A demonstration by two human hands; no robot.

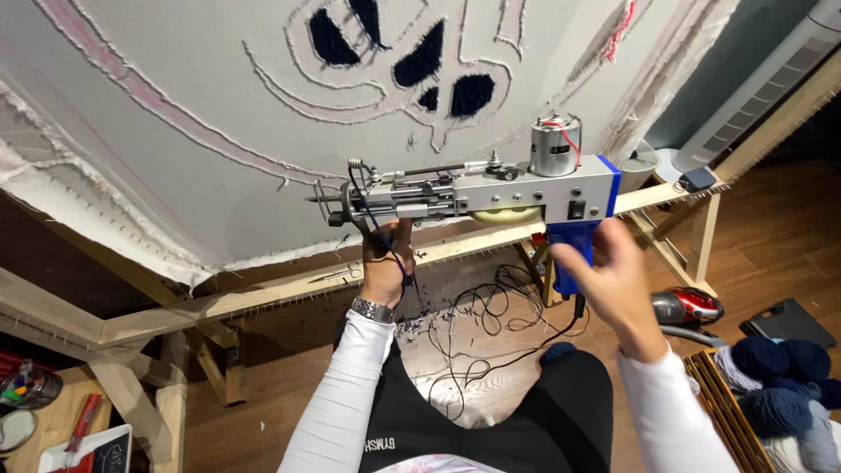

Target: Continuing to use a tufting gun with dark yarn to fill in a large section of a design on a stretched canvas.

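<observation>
Before stretched grey tufting cloth [175,166], left hand [385,263] raised, pinching dark yarn [372,223] under tufting gun [491,193]; right hand [613,280] gripping its blue handle [569,254].

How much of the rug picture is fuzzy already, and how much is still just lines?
Done: a few dark blue patches are filled on the stretched cloth. In hand: the left hand grips the front of the tufting gun, with the right hand at its blue handle. Left: most outlined shapes are still bare.
</observation>
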